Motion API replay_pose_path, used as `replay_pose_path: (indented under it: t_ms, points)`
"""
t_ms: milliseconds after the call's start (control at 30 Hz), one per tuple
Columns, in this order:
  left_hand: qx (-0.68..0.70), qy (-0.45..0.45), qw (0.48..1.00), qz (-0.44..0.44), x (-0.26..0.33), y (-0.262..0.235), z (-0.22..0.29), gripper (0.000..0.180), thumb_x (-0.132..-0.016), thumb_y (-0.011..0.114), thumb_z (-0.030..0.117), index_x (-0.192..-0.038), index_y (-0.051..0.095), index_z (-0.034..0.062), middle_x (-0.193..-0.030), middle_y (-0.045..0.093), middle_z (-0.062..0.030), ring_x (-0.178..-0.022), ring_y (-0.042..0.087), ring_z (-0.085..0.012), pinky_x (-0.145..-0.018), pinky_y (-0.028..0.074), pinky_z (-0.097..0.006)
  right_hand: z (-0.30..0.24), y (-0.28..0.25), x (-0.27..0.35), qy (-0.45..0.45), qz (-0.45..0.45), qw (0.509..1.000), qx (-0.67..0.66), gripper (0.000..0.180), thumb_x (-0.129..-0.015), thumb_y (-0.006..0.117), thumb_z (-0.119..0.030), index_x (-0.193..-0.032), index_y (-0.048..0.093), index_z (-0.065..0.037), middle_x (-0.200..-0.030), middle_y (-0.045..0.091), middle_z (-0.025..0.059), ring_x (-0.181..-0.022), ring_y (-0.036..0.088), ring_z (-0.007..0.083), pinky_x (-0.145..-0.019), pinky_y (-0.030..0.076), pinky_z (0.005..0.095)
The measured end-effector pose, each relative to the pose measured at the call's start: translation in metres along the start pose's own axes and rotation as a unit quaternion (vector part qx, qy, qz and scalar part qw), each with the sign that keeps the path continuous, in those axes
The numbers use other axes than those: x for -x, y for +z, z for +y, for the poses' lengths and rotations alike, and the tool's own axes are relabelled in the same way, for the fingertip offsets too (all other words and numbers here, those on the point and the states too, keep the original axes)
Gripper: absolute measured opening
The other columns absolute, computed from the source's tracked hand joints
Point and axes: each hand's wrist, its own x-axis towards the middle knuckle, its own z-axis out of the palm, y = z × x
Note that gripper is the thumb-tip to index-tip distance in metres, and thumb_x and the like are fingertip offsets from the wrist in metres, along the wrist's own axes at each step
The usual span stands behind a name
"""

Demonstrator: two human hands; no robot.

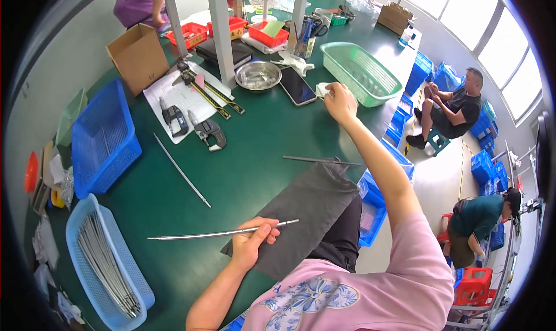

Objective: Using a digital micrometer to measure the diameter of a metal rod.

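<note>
I see through one head camera, the left of a pair. It looks steeply down and forward over the green bench [150, 206], from just above the pink shirt [370, 296] at the lower edge. The left hand [253, 244], at lower centre, is near. The fisheye lens takes in also the distant windows [472, 21], upper right, and darkens the corners.

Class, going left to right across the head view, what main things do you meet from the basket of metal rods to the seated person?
Light-blue basket, loose metal rod, left hand, smartphone, right hand, seated person.
</note>
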Motion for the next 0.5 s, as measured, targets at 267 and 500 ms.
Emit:
replay_pose_path:
  t_ms: [267, 500]
  points:
    - [-0.017, 0.062, 0.996, 0.063, -0.028, 0.018, 0.031, 0.023, -0.091, 0.053, 0.017, -0.098, 0.062, -0.0035, -0.079, 0.063, -0.0090, -0.064, 0.055, -0.0104, -0.059, 0.045, -0.022, 0.041, 0.016, -0.032, -0.060, 0.112, 0.991, -0.035, 0.017, -0.084, 0.052, -0.020, -0.088, 0.061, -0.005, -0.077, 0.062, 0.0190, -0.074, 0.059, 0.0393, -0.067, 0.046, 0.0468]
    - [0.054, 0.115, 0.986, 0.110, -0.090, 0.030, 0.048, 0.026, -0.091, 0.053, 0.018, -0.102, 0.059, -0.0053, -0.079, 0.063, -0.0106, -0.063, 0.055, -0.0121, -0.058, 0.047, -0.024, -0.039, -0.036, 0.033, -0.230, -0.006, 0.934, -0.273, 0.016, -0.085, 0.054, -0.010, -0.098, 0.054, -0.001, -0.084, 0.057, 0.0157, -0.075, 0.057, 0.0296, -0.066, 0.045, 0.0364]
